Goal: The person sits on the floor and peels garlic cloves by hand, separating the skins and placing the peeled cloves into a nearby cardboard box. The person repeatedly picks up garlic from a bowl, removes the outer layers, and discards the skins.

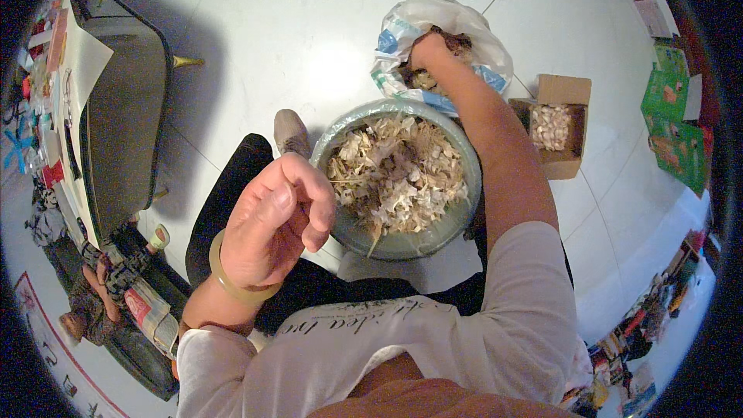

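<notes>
My left hand [282,213] is raised at the left rim of a round bin [352,241] lined with clear plastic. Its fingers are curled in toward the thumb, and what they hold, if anything, cannot be made out. A thin straw-like strand shows by the knuckles. Dry, papery garlic skins [402,174] fill the bin. Beyond it my right arm stretches out, with my right hand [432,53] inside a white and blue plastic bag [487,46]. Those fingers are hidden among brownish contents. Right of the bag, an open cardboard box [569,164] holds pale peeled garlic cloves [551,125].
A dark-sided table [128,108] with a cluttered top stands at the left. Behind it a person [97,302] is on a dark seat. Green boxes [673,128] stand at the far right, with piled goods [650,317] lower down. The floor [302,23] is pale tile.
</notes>
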